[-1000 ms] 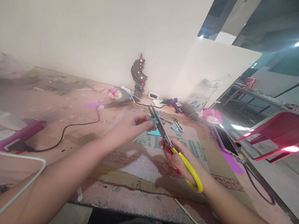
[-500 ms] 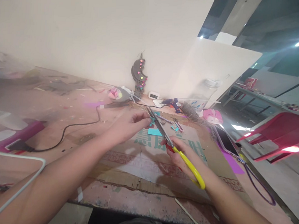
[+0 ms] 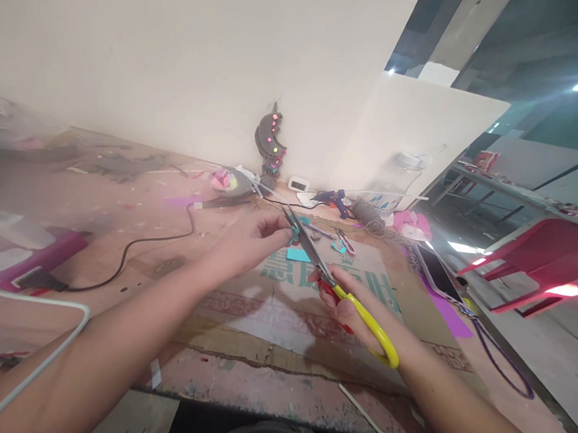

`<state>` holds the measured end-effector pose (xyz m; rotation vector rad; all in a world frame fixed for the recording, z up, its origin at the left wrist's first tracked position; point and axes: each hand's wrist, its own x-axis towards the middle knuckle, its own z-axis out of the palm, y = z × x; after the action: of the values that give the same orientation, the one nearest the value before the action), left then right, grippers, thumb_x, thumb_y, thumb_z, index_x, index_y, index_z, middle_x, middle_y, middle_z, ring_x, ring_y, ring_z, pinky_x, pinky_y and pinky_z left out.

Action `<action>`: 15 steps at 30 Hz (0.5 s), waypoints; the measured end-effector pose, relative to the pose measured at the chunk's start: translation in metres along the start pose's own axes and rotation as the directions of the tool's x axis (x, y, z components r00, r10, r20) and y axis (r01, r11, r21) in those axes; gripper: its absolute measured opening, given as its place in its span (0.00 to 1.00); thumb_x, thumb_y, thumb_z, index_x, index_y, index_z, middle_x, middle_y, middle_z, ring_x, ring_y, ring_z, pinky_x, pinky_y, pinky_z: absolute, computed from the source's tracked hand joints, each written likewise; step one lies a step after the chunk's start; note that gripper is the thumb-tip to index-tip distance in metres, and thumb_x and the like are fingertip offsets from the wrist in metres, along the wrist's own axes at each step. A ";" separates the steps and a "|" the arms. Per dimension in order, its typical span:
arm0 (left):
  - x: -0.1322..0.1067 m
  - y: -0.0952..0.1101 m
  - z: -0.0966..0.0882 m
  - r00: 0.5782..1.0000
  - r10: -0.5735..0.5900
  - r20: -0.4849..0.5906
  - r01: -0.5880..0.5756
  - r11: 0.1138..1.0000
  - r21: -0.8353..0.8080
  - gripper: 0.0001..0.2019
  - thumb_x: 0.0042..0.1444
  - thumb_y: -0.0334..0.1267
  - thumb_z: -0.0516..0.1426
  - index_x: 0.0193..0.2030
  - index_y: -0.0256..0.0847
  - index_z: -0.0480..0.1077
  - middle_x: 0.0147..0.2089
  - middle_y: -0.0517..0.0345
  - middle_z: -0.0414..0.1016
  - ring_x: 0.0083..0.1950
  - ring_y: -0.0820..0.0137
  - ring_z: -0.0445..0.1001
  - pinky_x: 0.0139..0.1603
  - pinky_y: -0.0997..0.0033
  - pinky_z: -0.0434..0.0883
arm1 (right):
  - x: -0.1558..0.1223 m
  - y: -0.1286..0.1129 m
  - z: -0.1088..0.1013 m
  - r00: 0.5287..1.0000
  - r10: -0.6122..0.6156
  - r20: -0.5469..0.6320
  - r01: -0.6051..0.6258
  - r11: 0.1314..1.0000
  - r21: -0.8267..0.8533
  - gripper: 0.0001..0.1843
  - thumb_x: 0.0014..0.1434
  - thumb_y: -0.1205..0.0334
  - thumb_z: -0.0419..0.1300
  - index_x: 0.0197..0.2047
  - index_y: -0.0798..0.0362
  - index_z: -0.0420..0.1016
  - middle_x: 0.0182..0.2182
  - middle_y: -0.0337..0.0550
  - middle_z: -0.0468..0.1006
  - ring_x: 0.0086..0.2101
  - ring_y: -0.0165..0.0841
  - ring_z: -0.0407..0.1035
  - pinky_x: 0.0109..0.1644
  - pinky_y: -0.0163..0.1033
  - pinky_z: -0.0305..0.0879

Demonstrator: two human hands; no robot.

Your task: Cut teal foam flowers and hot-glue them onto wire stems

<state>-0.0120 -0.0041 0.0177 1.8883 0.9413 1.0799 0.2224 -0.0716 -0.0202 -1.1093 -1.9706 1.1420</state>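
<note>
Our left hand (image 3: 248, 240) pinches a small teal paper piece (image 3: 294, 234) above the cardboard (image 3: 282, 308); our right hand (image 3: 349, 303) grips scissors (image 3: 325, 272), whose blades meet the paper.

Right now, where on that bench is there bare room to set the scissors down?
Bare cardboard lies under the wrists, between the left hand, the right hand holding the scissors, and the bench's near edge. Bare bench lies left of the black cable. The back is crowded: glue gun, twine, scraps.
</note>
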 end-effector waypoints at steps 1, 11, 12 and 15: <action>0.000 0.000 0.000 1.000 0.016 0.003 -0.016 1.000 0.009 0.10 0.58 0.40 0.56 0.28 0.40 0.69 0.28 0.63 0.69 0.27 0.74 0.66 0.28 0.75 0.64 | 0.000 0.000 0.000 1.000 0.001 -0.002 -0.001 1.000 0.001 0.42 0.58 0.24 0.48 0.54 0.54 0.63 0.30 0.35 0.57 0.26 0.26 0.49 0.24 0.30 0.48; -0.001 -0.001 -0.001 1.000 -0.005 0.022 0.004 0.999 0.039 0.11 0.59 0.42 0.56 0.28 0.39 0.69 0.30 0.63 0.70 0.22 0.78 0.60 0.22 0.76 0.58 | 0.002 0.006 0.003 0.998 -0.009 -0.059 0.011 0.999 0.032 0.42 0.55 0.23 0.52 0.52 0.55 0.66 0.27 0.33 0.58 0.23 0.25 0.48 0.23 0.31 0.46; -0.001 -0.001 -0.001 1.000 -0.009 0.022 0.008 0.999 0.037 0.11 0.59 0.42 0.56 0.28 0.39 0.69 0.31 0.63 0.70 0.22 0.78 0.59 0.22 0.76 0.58 | 0.002 0.005 0.004 0.998 -0.008 -0.057 0.010 0.999 0.035 0.42 0.54 0.23 0.53 0.51 0.55 0.66 0.27 0.34 0.58 0.23 0.25 0.49 0.23 0.31 0.46; -0.001 0.000 -0.001 1.000 -0.009 0.025 0.009 1.000 0.026 0.12 0.59 0.43 0.56 0.28 0.39 0.69 0.31 0.63 0.71 0.22 0.78 0.59 0.21 0.76 0.57 | 0.003 0.003 0.005 0.997 0.003 -0.072 -0.001 1.000 0.031 0.42 0.52 0.23 0.55 0.49 0.54 0.67 0.26 0.33 0.58 0.23 0.25 0.48 0.23 0.32 0.46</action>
<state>-0.0134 -0.0042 0.0176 1.9121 0.9528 1.0416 0.2188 -0.0701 -0.0250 -1.1211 -1.8908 1.1139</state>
